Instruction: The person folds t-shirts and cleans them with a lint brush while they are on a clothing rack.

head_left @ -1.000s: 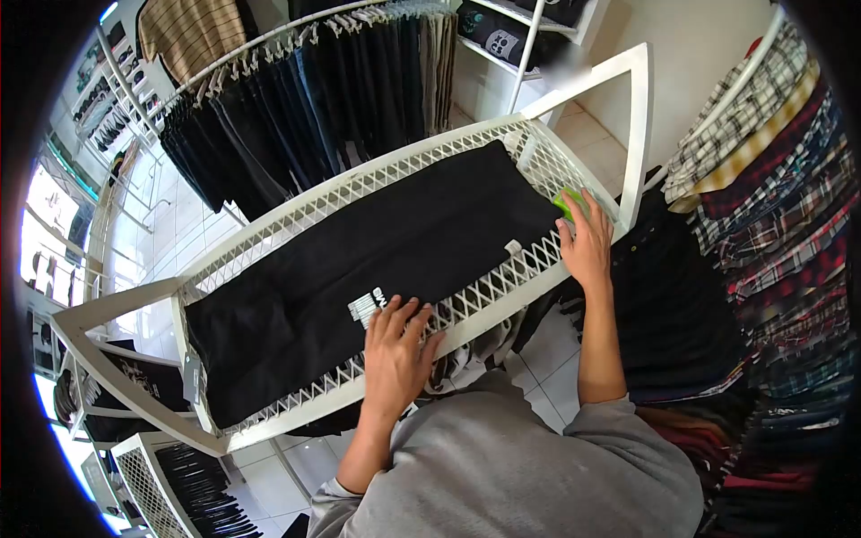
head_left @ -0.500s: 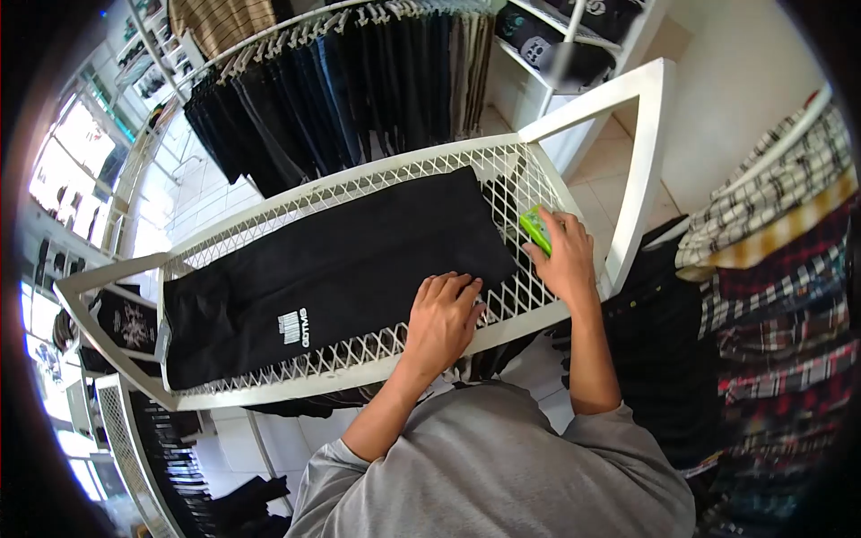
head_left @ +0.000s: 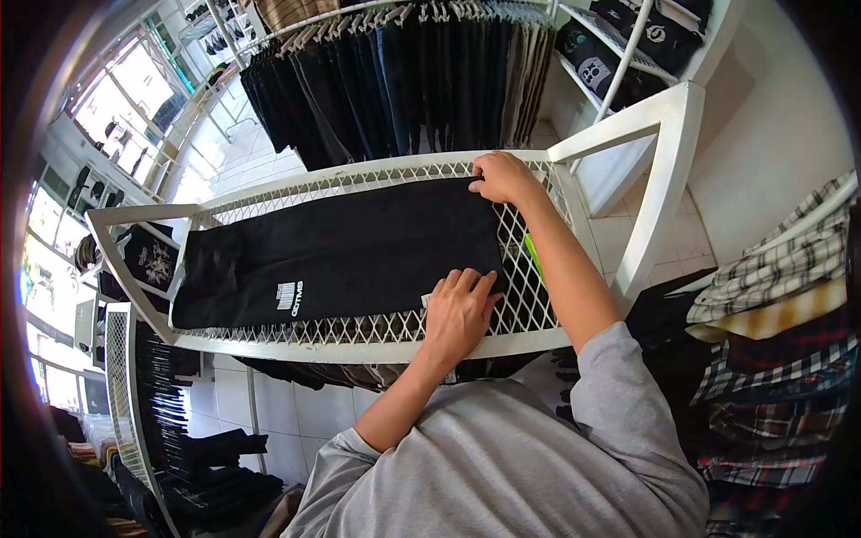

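A folded black garment (head_left: 359, 247) with a white printed label lies lengthwise on a white wire-mesh rack (head_left: 386, 348). My left hand (head_left: 460, 309) is at the garment's near right corner, its fingers bent round the edge of the cloth. At the far right corner, my right hand (head_left: 504, 177) pinches the black cloth between thumb and fingers. A bright green object (head_left: 534, 253) rests on the mesh right of the garment, partly hidden by my right forearm.
Behind the rack hangs a row of dark trousers (head_left: 404, 85). Checked shirts (head_left: 771, 305) hang at the right. Shelves with folded black clothes (head_left: 596, 67) stand at the back right. White frame bars (head_left: 668, 179) rise at the rack's right end.
My right hand has let go of the green object and moved to the garment's far right corner, taking hold of it. My left hand has shifted to the near corner. The view has shifted.
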Available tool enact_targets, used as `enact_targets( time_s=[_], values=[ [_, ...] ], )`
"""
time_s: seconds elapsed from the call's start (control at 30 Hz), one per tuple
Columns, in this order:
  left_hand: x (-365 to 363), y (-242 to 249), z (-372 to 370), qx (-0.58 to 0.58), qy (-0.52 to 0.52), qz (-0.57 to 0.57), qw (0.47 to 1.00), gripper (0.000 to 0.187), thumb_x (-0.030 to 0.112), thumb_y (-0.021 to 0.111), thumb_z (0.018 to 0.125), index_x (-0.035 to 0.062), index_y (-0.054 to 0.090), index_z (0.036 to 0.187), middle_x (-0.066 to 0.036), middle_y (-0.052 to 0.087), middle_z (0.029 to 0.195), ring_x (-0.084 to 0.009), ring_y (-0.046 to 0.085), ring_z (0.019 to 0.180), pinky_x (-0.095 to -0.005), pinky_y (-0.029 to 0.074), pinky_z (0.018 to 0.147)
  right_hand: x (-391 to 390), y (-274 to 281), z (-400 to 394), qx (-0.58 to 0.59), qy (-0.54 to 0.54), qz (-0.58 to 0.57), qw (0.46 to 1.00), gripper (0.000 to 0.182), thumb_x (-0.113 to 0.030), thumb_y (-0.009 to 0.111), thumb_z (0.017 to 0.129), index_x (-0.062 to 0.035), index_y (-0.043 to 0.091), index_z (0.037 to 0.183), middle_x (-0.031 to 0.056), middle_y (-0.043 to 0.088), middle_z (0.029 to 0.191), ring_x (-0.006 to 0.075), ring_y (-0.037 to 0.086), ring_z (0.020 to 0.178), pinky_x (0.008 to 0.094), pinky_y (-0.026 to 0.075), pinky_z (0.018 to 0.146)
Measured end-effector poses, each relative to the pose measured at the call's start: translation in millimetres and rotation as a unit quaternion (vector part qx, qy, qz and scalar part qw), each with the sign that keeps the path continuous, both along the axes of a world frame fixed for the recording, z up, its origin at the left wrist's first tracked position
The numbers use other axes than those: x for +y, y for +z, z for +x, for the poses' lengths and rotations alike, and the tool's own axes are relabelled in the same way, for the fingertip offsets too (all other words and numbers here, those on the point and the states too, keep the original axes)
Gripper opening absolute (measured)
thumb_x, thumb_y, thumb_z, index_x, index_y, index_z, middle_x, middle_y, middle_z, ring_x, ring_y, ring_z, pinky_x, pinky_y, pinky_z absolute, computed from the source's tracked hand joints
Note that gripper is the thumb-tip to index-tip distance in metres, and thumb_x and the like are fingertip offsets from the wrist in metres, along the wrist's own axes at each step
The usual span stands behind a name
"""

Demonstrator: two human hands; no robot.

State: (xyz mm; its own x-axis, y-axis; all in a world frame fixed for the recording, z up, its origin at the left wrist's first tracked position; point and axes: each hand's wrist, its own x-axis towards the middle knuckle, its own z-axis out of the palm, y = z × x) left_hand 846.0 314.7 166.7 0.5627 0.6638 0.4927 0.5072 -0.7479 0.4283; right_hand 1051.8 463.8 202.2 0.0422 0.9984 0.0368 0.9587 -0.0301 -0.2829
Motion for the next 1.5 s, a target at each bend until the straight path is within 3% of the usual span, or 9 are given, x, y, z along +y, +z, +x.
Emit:
enact_targets(
  time_s=[0.3,0.63,0.77,0.8,1.03,1.2,1.37,1.47,1.5],
  values=[
    [-13.2,-5.1,1.6,-0.029,-0.007,-0.043,0.999,0.025,0.008,0.077,0.081,0.0036,0.073,0.105,-0.009,0.062,0.086,-0.0288,0.063,0.084,-0.0406,0.051,0.076,29.4,-26.6,20.4,0.084,-0.051,-0.094,0.991,0.040,-0.041,0.069,0.092,-0.0066,0.075,0.112,0.0174,0.073,0.119,0.0345,0.066,0.117,0.0435,0.051,0.100],
    [-3.8,24.3,-17.6,-0.137,0.035,-0.077,0.987,0.024,0.008,0.076,0.084,-0.0008,0.067,0.104,-0.014,0.064,0.088,-0.0324,0.065,0.081,-0.0376,0.054,0.076,19.1,12.8,11.3,0.191,0.018,0.000,0.981,0.042,-0.033,0.077,0.075,-0.0032,0.072,0.104,0.0194,0.074,0.106,0.0334,0.072,0.097,0.0403,0.055,0.085],
    [0.9,49.7,-59.4,-0.316,0.089,-0.214,0.920,0.017,0.008,0.066,0.096,-0.0022,0.056,0.105,-0.009,0.066,0.095,-0.0112,0.058,0.082,-0.0287,0.049,0.077,23.0,59.6,-20.2,0.418,0.056,-0.072,0.904,0.025,-0.020,0.066,0.087,-0.0046,0.070,0.105,0.0040,0.069,0.093,0.0139,0.063,0.086,0.0308,0.049,0.073],
    [4.7,49.0,-72.3,-0.372,0.092,-0.236,0.893,0.016,0.007,0.065,0.096,-0.0025,0.055,0.104,-0.010,0.066,0.092,-0.0114,0.058,0.079,-0.0293,0.049,0.074,34.6,57.5,-29.2,0.409,0.107,-0.011,0.906,0.019,-0.018,0.060,0.092,-0.0088,0.068,0.107,-0.0021,0.063,0.082,0.0049,0.055,0.069,0.0220,0.041,0.057],
    [41.4,53.9,-188.3,-0.553,0.162,-0.216,0.788,0.010,0.013,0.055,0.102,0.0069,0.049,0.098,0.006,0.043,0.082,-0.0031,0.035,0.074,-0.0218,0.031,0.065,78.3,107.3,-122.4,0.599,0.204,-0.207,0.746,0.039,-0.027,0.051,0.097,-0.0045,0.066,0.125,0.0127,0.073,0.112,0.0140,0.072,0.083,0.0240,0.055,0.064],
    [65.5,63.7,-275.3,-0.593,0.231,-0.190,0.748,0.009,0.013,0.054,0.102,0.0080,0.049,0.097,0.007,0.042,0.081,-0.0019,0.035,0.073,-0.0214,0.030,0.064,118.6,114.7,-237.0,0.460,0.236,-0.117,0.848,0.028,-0.019,0.074,0.095,-0.0035,0.068,0.117,0.0045,0.075,0.102,0.0093,0.068,0.084,0.0225,0.053,0.069],
    [101.2,51.0,-375.7,-0.546,0.321,-0.101,0.767,0.014,0.015,0.058,0.102,0.0067,0.051,0.094,0.006,0.042,0.080,-0.0033,0.036,0.073,-0.0222,0.030,0.063,176.5,92.0,-364.8,0.418,0.337,-0.027,0.843,0.024,-0.022,0.071,0.098,-0.0003,0.068,0.108,-0.0003,0.068,0.086,0.0066,0.060,0.078,0.0231,0.049,0.073],
    [112.0,41.7,-431.1,-0.481,0.428,-0.042,0.764,0.018,0.018,0.064,0.100,0.0035,0.054,0.097,0.003,0.050,0.075,-0.0050,0.043,0.068,-0.0247,0.036,0.058,206.7,73.8,-435.5,0.399,0.325,-0.012,0.857,0.036,-0.031,0.066,0.102,0.0041,0.066,0.108,0.0059,0.071,0.090,0.0107,0.063,0.080,0.0271,0.049,0.074],
    [113.1,39.8,-446.8,-0.446,0.480,-0.039,0.754,0.019,0.019,0.065,0.100,0.0025,0.055,0.099,0.002,0.053,0.073,-0.0058,0.045,0.065,-0.0258,0.037,0.056,218.6,59.6,-458.8,0.403,0.325,-0.005,0.855,0.036,-0.032,0.066,0.101,0.0027,0.065,0.110,0.0148,0.074,0.092,0.0204,0.070,0.083,0.0323,0.052,0.077]
  ],
)
